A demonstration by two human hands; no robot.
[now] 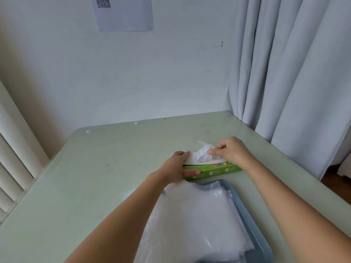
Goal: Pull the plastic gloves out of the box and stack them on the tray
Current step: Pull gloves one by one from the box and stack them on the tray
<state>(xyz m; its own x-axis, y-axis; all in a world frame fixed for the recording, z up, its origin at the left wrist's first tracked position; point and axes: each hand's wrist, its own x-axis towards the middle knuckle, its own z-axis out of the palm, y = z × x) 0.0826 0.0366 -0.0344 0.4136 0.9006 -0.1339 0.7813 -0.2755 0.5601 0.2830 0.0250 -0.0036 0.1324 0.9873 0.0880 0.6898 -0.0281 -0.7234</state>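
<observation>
The one view looks from the person's head, forward and down over the table to the wall. It is wide-angle and close. Both forearms enter from the bottom edge. The left hand and right hand meet at the box and its glove, right of centre. The tray is cut off at the lower edge, and the curtain fills the upper right.
</observation>
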